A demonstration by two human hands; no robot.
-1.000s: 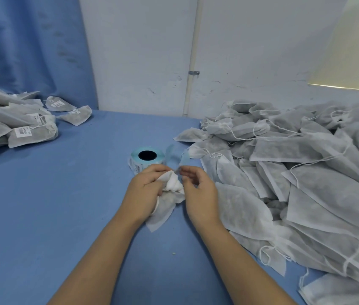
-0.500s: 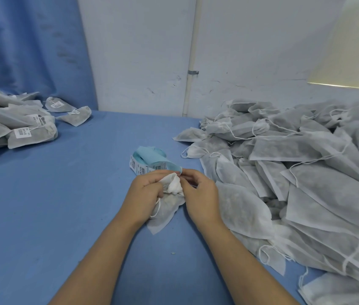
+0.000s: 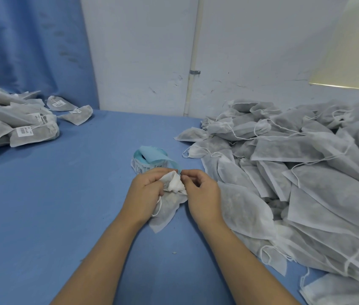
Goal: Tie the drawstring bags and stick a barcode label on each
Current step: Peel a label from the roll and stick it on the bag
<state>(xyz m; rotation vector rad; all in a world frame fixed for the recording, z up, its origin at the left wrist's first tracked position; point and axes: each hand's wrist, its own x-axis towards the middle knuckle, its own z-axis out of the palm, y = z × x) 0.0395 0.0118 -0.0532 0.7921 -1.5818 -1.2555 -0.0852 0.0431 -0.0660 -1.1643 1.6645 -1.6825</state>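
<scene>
Single head-worn wide-angle view, looking forward and down along both forearms onto the blue surface [image 3: 53, 205], facing the white wall [image 3: 141, 62] at its far edge. Near enough for the left hand [image 3: 146, 190] and right hand [image 3: 202, 194], both gripping one drawstring bag [image 3: 167, 209], to sit at frame centre, with a labelled pile [image 3: 19, 126] at the left margin and an unlabelled pile [image 3: 306, 172] at the right.

At the middle of the frame a bag [image 3: 167, 208] lies on the table [image 3: 64, 194] between the two hands, the left hand [image 3: 145, 190] on its left side and the right hand [image 3: 200, 190] at its top right. Just behind them sits the roll [image 3: 147, 161], its strip [image 3: 158, 156] trailing forward to the right hand. A big pile [image 3: 295, 172] fills the right of the frame back to the wall [image 3: 141, 51], and a smaller pile [image 3: 15, 122] sits at the left edge, before the curtain [image 3: 26, 45].
</scene>
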